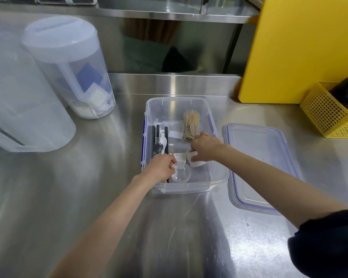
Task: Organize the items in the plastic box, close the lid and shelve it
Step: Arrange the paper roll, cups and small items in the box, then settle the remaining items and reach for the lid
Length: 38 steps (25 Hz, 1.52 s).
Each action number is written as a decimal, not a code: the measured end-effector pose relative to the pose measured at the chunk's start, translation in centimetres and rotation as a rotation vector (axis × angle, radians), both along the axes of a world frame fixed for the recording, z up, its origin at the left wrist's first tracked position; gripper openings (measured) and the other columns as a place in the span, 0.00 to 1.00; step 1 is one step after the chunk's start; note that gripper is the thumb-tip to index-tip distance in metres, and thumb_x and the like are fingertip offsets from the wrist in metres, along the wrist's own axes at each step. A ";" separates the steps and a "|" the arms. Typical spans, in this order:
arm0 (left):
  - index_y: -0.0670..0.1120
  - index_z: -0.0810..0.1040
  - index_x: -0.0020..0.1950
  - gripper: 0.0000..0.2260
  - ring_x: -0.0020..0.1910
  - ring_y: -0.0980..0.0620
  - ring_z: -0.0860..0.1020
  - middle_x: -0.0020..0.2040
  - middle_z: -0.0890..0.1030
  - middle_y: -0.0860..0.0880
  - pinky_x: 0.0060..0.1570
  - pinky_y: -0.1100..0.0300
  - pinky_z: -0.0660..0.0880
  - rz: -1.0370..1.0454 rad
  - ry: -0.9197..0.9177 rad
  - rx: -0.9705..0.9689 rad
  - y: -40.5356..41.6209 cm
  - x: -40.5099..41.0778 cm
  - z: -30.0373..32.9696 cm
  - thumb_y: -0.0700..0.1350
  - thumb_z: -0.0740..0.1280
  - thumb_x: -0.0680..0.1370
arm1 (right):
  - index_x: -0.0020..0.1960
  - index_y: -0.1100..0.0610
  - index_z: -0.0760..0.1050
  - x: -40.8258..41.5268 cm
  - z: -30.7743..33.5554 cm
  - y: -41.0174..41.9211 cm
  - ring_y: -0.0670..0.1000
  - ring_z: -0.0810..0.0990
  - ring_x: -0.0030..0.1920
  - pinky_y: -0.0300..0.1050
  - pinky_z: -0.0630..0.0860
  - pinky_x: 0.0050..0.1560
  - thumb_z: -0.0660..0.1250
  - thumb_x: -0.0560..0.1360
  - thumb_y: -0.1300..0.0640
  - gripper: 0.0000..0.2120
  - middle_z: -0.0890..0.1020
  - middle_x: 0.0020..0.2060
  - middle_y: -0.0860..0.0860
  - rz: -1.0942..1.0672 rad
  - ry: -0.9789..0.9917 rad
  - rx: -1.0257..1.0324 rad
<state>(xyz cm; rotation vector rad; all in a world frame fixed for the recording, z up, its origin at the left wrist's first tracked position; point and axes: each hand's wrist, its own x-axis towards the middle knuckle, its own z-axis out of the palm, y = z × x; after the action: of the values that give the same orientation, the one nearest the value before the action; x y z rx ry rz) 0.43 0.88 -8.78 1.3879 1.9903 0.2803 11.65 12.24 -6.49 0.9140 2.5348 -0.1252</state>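
Both hands inside plastic box [179,105], mid-tabletop [88,197]. Left hand [161,167] grip pinching rim of clear cup [181,173]; right hand [205,150] grip clenched on white packet [197,163], prob. clearing floor space. Toothpick jar [191,125] laid flat for lid clearance. Lid [257,167] off, just beside box, w/in reach.

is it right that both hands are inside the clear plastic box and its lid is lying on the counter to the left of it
Not quite. The head view shows the lid lying on the counter to the right of the plastic box, not the left. The left hand and right hand are indeed inside the box.
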 end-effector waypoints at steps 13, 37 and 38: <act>0.42 0.75 0.63 0.14 0.56 0.42 0.78 0.60 0.78 0.42 0.57 0.53 0.74 0.007 0.082 0.049 0.0 0.0 -0.1 0.38 0.61 0.77 | 0.59 0.60 0.75 1.9 -1.2 -3.1 0.57 0.78 0.51 0.48 0.76 0.54 0.65 0.75 0.51 0.17 0.80 0.54 0.58 -0.026 -0.124 -0.156; 0.41 0.75 0.59 0.13 0.58 0.44 0.76 0.58 0.80 0.42 0.56 0.56 0.71 0.153 0.024 0.106 9.2 -2.6 1.4 0.42 0.58 0.78 | 0.74 0.60 0.51 -3.8 -0.2 4.6 0.64 0.68 0.67 0.51 0.66 0.66 0.55 0.79 0.56 0.27 0.61 0.70 0.64 -0.566 0.427 -0.300; 0.42 0.74 0.62 0.14 0.60 0.44 0.75 0.61 0.79 0.43 0.58 0.56 0.70 0.177 -0.024 0.090 10.1 -2.6 1.0 0.42 0.58 0.78 | 0.75 0.60 0.49 -4.3 -0.8 5.3 0.64 0.67 0.67 0.52 0.65 0.67 0.55 0.79 0.55 0.28 0.60 0.70 0.64 -0.592 0.416 -0.300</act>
<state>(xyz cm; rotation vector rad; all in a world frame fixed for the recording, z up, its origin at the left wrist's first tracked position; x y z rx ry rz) -2.14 10.96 -7.76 1.2582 2.1063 0.4698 7.37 17.51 -7.30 1.6060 2.4013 -0.9317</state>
